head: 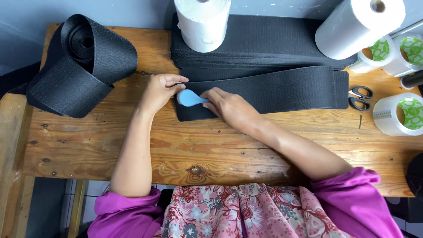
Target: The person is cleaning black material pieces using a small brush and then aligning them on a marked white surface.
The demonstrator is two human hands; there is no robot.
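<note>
Head view shows us a wooden table (246, 154) with both hands at its middle. Our right hand (231, 108) has its fingers closed around a small light-blue tool (190, 98), its rounded end pointing to 9 o'clock, pressed on the left end of a black elastic strip (282, 90). Our left hand (159, 90) lies just beside it at 9 o'clock, fingers loosely bent and holding nothing, fingertips at the strip's left edge.

The strip runs toward 3 o'clock, its far end near black scissors (361, 98). At 12 o'clock lies a stack of black strips (264, 42) with a white roll (203, 22) on it. A big roll of black webbing (83, 61) sits at 10 o'clock, well apart. Tape rolls (398, 112) crowd the 3 o'clock edge. Bare wood lies open toward 6 o'clock, up to the near edge.
</note>
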